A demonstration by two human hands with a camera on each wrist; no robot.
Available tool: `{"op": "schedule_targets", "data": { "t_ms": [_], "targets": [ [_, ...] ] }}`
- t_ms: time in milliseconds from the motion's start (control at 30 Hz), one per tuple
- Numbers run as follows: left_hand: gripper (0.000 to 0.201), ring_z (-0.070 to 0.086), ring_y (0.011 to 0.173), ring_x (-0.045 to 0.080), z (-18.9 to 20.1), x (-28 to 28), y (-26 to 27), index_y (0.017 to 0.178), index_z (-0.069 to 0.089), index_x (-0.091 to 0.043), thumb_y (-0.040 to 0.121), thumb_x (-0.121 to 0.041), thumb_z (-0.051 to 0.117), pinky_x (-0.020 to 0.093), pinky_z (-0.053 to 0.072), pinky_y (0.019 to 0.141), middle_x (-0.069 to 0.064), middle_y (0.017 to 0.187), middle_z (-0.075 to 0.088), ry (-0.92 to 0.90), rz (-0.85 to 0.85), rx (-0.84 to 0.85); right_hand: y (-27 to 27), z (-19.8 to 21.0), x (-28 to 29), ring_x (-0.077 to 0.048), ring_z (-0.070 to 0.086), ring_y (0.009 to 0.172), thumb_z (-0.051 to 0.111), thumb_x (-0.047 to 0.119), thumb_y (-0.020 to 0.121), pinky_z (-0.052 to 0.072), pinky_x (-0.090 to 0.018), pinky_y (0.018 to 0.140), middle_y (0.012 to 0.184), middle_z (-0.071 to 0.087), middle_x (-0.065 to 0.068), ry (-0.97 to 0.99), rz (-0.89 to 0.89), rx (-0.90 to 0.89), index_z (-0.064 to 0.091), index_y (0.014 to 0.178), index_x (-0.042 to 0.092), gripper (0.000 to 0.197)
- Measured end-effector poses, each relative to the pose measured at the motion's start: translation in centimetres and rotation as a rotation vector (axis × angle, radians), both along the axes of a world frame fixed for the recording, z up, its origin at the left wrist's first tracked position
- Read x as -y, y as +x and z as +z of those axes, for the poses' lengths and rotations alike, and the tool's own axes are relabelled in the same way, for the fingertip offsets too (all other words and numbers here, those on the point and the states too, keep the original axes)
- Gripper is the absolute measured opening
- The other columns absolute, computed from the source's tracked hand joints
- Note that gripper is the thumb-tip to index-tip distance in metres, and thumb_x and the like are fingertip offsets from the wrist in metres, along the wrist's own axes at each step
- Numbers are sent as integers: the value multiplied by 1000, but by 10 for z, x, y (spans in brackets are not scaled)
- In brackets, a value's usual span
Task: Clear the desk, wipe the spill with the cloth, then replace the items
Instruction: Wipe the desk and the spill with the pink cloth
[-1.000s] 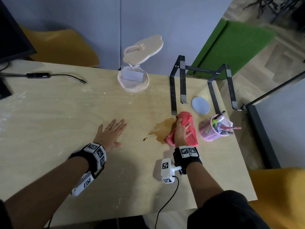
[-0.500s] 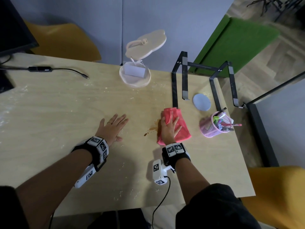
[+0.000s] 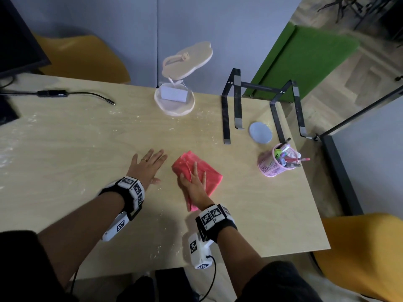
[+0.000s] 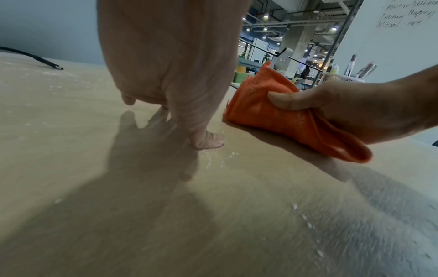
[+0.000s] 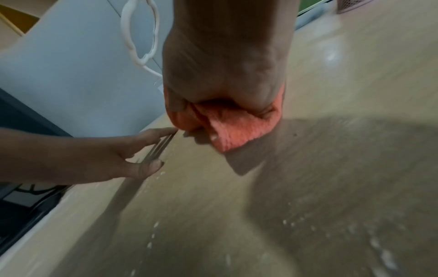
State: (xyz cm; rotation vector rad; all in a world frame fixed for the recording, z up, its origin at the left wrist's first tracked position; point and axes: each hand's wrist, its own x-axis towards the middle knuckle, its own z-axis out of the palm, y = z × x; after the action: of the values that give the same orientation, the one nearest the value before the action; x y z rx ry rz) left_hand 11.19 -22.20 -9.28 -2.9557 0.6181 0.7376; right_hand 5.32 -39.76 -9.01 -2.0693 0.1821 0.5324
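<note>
A red cloth (image 3: 210,175) lies bunched on the pale wooden desk (image 3: 76,149), right of centre. My right hand (image 3: 194,182) presses down on it with the fingers stretched out, and the thumb lies against a raised fold. In the left wrist view that thumb sits on the cloth (image 4: 272,112). The right wrist view shows the cloth (image 5: 234,127) gathered under the palm. Just left of the cloth, my left hand (image 3: 148,166) rests flat on the wood with its fingers spread, holding nothing. No brown stain shows on the wood around the cloth.
A pink mesh pen cup (image 3: 272,165) stands near the right edge, with a blue round coaster (image 3: 260,132) behind it inside a black laptop stand (image 3: 237,105). A beige stand (image 3: 174,103) sits at the back centre, a cable (image 3: 87,93) at the back left. White crumbs dot the desk.
My right hand has dragged the cloth left and toward me, over the brown spill. The stain seen before no longer shows. The left hand stayed flat in place.
</note>
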Motion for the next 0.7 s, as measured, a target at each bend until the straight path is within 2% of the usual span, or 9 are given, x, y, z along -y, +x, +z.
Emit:
{"op": "schedule_targets", "data": {
  "t_ms": [67,133,167,333,400,500,600,667,700],
  "targets": [
    [85,-5,149,18,2,1,0,151,-2,-26,89,-36,56,52,12,116,-9,159,-13,5,0,5,-8,3,2,-29,0,145,48,55,87,5,-57,117,156,13,0,291,-131,-130,36,120,64,36],
    [86,-6,149,18,3,1,-1,152,-2,-25,90,-36,56,52,10,117,-8,160,-13,9,-6,7,-12,13,14,-25,46,125,51,41,90,37,-39,107,133,52,-8,507,-260,-195,58,113,37,24],
    [86,-7,149,18,3,1,-1,152,-2,-24,90,-37,56,52,9,117,-8,159,-14,8,-4,2,-14,16,24,-21,55,114,47,32,93,41,-31,102,121,60,-8,567,-297,-207,60,112,21,26],
    [87,-6,149,18,5,-6,5,152,-2,-24,89,-44,55,52,8,117,-9,159,-15,-62,36,-13,-5,26,82,-29,66,93,52,42,85,41,-42,100,104,68,-22,750,-539,-183,60,108,-5,53],
    [87,-5,149,18,6,-11,10,152,-1,-24,89,-45,55,52,8,118,-8,159,-14,-81,49,-3,5,32,100,-27,69,80,58,47,80,44,-43,93,87,71,-19,719,-658,-91,62,97,-4,54],
    [90,-5,149,18,5,-20,16,152,-2,-23,87,-46,57,53,8,117,-8,159,-14,-63,62,-19,22,44,118,-26,65,93,52,51,82,49,-42,92,99,69,-14,659,-765,76,60,110,3,56],
    [89,-5,149,18,1,-24,16,152,-4,-23,89,-45,55,54,10,116,-8,159,-16,-37,60,-55,32,40,108,-20,59,64,50,52,89,48,-35,66,74,62,-10,353,-800,203,60,80,13,42],
    [88,-5,149,17,0,-24,15,152,-5,-24,90,-43,54,53,11,116,-9,159,-16,-42,69,-56,32,24,85,-25,62,75,45,61,87,49,-38,72,89,65,-17,231,-729,95,62,91,11,53],
    [87,-6,149,17,0,-23,15,151,-6,-24,90,-43,54,53,11,116,-9,159,-17,-41,72,-58,29,14,71,-30,61,99,43,69,83,47,-44,88,116,61,-19,158,-661,22,58,112,10,68]
  ]
}}
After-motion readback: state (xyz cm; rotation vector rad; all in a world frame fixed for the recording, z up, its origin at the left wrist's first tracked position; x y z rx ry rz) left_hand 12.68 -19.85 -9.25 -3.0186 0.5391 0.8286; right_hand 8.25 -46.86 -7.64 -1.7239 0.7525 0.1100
